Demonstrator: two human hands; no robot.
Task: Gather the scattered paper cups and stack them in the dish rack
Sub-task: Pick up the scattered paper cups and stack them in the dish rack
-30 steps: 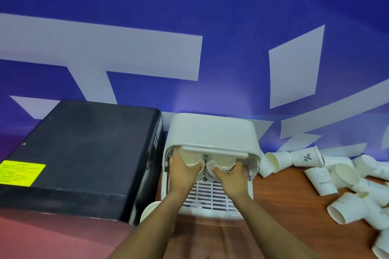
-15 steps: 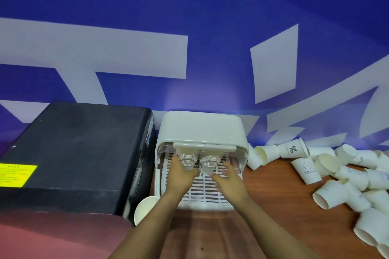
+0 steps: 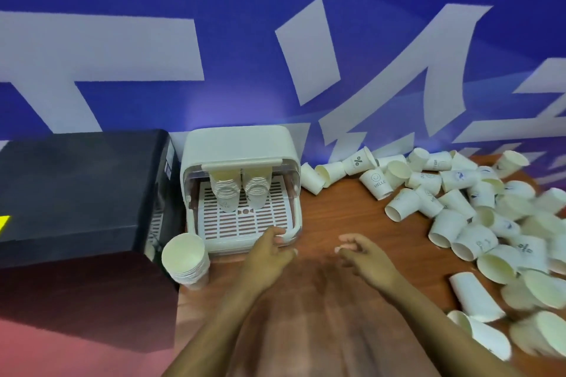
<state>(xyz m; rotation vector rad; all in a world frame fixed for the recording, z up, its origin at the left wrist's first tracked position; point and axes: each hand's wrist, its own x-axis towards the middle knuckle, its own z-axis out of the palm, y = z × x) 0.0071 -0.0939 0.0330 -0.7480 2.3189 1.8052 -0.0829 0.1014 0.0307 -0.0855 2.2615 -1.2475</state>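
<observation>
A white dish rack (image 3: 294, 217) with a raised lid stands against the blue wall. Two stacks of paper cups (image 3: 225, 190) (image 3: 256, 191) stand upright side by side at the back of its slotted tray. My left hand (image 3: 272, 249) hovers at the rack's front right corner, fingers loosely apart and empty. My right hand (image 3: 360, 254) is over the table just right of it, also empty with fingers curled. A third stack of cups (image 3: 186, 260) stands on the table at the rack's front left. Several loose cups (image 3: 453, 202) lie scattered across the right of the table.
A large black box (image 3: 79, 190) with a yellow label fills the left side, right beside the rack. The wooden table (image 3: 340, 211) shows between the rack and the cup pile. The blue wall runs close behind everything.
Both hands let go of the two stacks inside the rack and drew back toward me, out past its front edge. The view swung to the right, showing more scattered cups.
</observation>
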